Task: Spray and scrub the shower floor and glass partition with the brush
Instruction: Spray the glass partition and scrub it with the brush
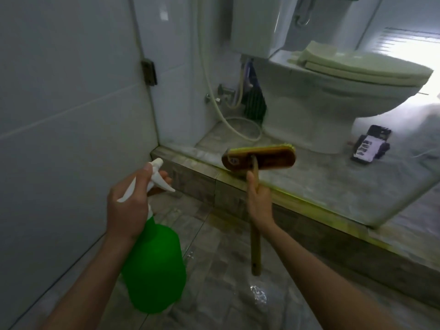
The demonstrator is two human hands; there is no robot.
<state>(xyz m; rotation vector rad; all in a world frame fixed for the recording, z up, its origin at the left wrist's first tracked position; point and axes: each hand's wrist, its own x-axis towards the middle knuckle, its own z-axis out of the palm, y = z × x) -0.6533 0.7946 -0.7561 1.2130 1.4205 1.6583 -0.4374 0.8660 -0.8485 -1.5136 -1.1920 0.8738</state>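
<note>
My left hand (126, 206) grips the white trigger head of a green spray bottle (154, 267), whose nozzle points ahead toward the low tiled step. My right hand (258, 201) holds the wooden handle of a scrub brush (259, 158). Its brown head with yellow-green bristles is raised against the glass partition (357, 163) just above the step (195, 177). The wet grey tiled shower floor (226, 270) lies below both hands, and the handle's lower end hangs over it.
Through the glass stands a white toilet (333, 91) with its lid down. A hose (238, 129) coils on the floor beside it and a dark packet (371, 146) lies to its right. A grey tiled wall (59, 115) runs along the left, with a hinge (148, 71) at the corner.
</note>
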